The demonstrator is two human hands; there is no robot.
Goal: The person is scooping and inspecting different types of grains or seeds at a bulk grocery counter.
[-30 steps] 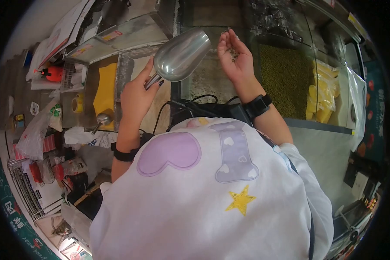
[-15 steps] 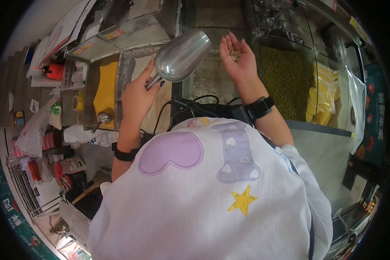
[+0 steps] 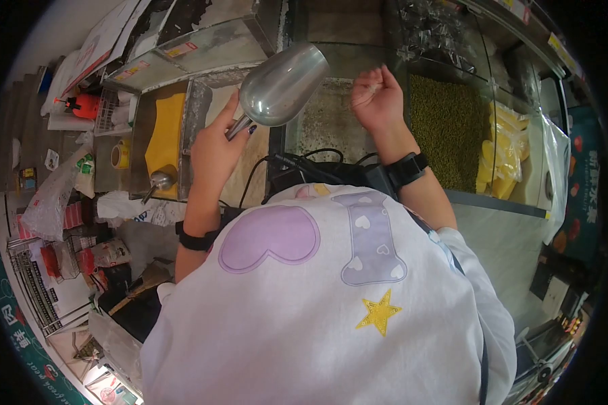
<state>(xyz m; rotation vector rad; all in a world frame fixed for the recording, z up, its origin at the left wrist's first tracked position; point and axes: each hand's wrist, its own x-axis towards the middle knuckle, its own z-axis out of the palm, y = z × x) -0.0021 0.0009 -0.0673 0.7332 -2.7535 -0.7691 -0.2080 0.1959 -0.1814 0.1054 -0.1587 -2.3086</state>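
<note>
My left hand (image 3: 213, 154) is closed around the handle of a large metal scoop (image 3: 284, 84). The scoop is tilted, its mouth facing up and to the right, and what lies inside it cannot be seen. To the right, my right hand (image 3: 380, 111) is cupped palm up with curled fingers around a few pale grains (image 3: 374, 88). Below and between both hands is a glass-sided bin (image 3: 327, 125) with a thin scatter of grains over its bottom. The scoop and my right hand are apart.
On the right, a bin holds small green beans (image 3: 446, 128), beside yellow packets (image 3: 505, 148). At left, a bin holds yellow grain (image 3: 165, 128) with a small metal scoop (image 3: 161, 180). Black cables (image 3: 297, 160) run along the near edge. An orange spray bottle (image 3: 82, 105) stands far left.
My right hand has moved slightly down and its fingers have curled further inward over the grains. The left hand and the large scoop have stayed almost still.
</note>
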